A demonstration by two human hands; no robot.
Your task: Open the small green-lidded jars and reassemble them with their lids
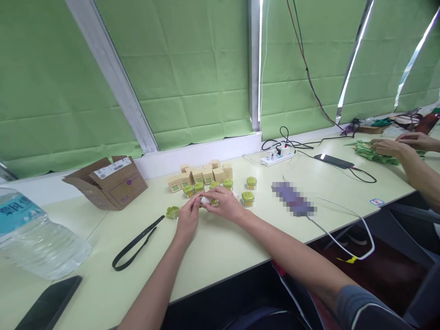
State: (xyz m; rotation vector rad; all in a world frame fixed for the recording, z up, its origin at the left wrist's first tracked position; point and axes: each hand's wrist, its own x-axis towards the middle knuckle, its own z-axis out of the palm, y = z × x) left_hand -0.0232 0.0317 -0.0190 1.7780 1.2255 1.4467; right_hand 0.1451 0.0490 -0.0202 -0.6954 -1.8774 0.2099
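Note:
Over the pale table, my left hand [188, 216] and my right hand [225, 205] meet with pinched fingers. Between their fingertips is a small white piece [206, 200], partly covered by the fingers, so its kind does not show. Just left of my left hand lies a green flower-shaped lid or container [172, 212]. Several small clear jars with green lids stand close around the hands, one jar [248, 199] to the right and another jar [251, 183] behind it. Behind the jars, several small tan cardboard boxes [207, 175] stand in a cluster.
An opened brown carton [118, 185] stands at left, near a black strap [134, 245], a large water bottle [44, 238] and a dark phone [51, 305]. Rightward are a power strip [277, 158], a cabled phone [333, 161] and a blurred-out device [294, 198]. Another person's hands [390, 147] handle green material.

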